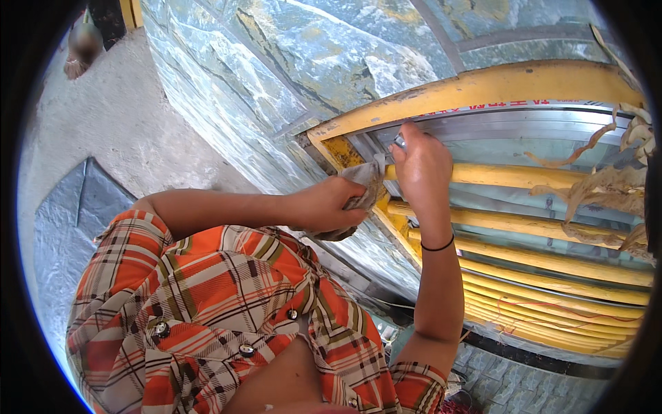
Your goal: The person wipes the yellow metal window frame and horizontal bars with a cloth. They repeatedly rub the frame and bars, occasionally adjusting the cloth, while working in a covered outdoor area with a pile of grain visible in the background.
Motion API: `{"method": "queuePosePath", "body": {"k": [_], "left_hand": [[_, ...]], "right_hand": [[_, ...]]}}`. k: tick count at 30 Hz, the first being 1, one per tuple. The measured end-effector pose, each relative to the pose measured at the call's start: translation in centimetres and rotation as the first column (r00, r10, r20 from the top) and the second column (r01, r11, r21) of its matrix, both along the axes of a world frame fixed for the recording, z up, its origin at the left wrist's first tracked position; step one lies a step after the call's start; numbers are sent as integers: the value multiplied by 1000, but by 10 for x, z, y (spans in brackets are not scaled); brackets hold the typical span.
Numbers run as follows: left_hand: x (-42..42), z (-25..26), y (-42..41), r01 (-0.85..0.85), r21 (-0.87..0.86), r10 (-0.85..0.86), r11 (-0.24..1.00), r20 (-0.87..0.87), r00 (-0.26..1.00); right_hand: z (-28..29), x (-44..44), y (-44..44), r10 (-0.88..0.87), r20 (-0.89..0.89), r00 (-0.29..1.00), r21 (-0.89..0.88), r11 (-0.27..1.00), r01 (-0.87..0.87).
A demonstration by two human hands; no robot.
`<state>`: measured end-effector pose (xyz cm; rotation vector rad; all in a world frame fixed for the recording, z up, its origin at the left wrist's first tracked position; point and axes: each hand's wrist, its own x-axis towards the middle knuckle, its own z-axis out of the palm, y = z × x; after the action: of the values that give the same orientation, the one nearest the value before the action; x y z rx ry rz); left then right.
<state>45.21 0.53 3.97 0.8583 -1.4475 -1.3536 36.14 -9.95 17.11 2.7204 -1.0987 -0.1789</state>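
Note:
My left hand [331, 204] is closed around a dirty grey-brown cloth [366, 181], which hangs below the fist and reaches up to the yellow frame's corner. My right hand [424, 160], with a black band at the wrist, reaches past the top yellow bar to the upper left corner of the window. Its thumb and fingers pinch a small shiny object [400, 141], too hidden to name. Behind the yellow bars [517, 176] lie the window's metal frame [476, 124] and glass.
A yellow outer frame [481, 85] borders the window in a stone-faced wall [331, 46]. Dry, curled leaves [605, 194] hang over the bars at right. Thin red wire [558, 313] lies across the lower bars. Grey sheeting [77, 207] and a broom [77, 67] are at left.

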Motion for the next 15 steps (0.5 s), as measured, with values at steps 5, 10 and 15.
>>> {"method": "queuePosePath", "body": {"k": [5,10,15], "left_hand": [[14,5,11,16,210,2,978,-87,996],[41,17,12,104,448,23,888,-268,963],[35,-6,14,-118,194,132,974,-62,989]], "right_hand": [[-6,-10,-11,81,196,977,51,994,-92],[-17,-14,-17,-18,425,905,141,989,-47],[-31,-11,-15,97,536,839,-39,995,-90]]}}
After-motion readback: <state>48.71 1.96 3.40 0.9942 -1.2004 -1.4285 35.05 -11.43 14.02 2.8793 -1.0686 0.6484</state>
